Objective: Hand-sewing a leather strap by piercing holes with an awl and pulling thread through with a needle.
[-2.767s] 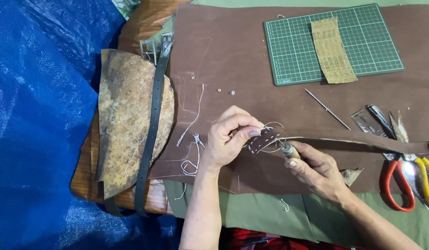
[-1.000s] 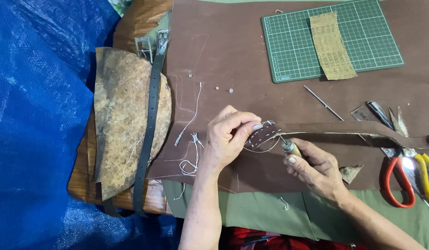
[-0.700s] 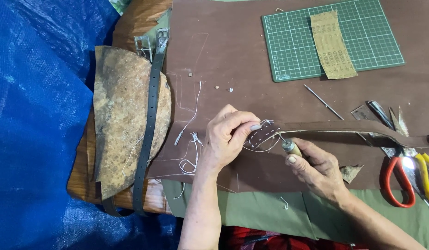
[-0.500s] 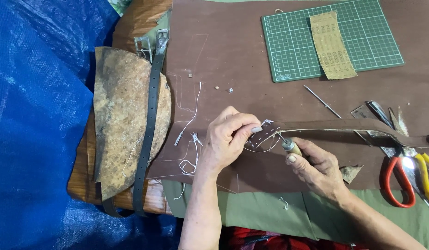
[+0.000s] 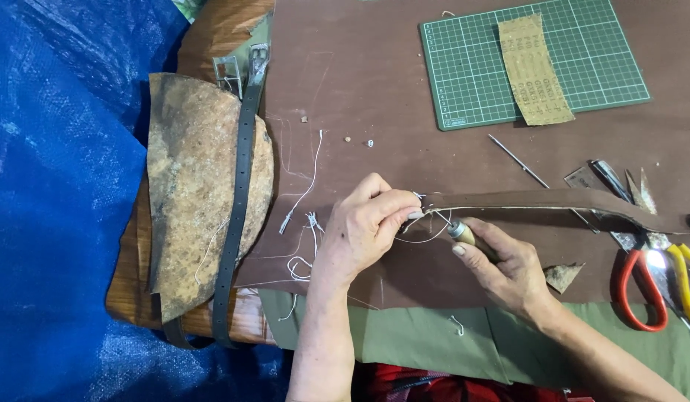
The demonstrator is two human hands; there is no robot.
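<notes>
Your left hand (image 5: 363, 231) now pinches the brown leather strap (image 5: 538, 201) turned edge-up — its stitched face showed a moment ago — while your right hand (image 5: 501, 264) grips the awl (image 5: 461, 231) at its end, thread looped below.

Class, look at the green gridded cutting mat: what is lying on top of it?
A tan rectangular strip of sandpaper-like sheet lies slantwise on the green gridded cutting mat, its lower end overhanging the mat's edge. The grid beneath that strip is covered.

leather strap (image 5: 538, 199) end turned edge-on
</notes>
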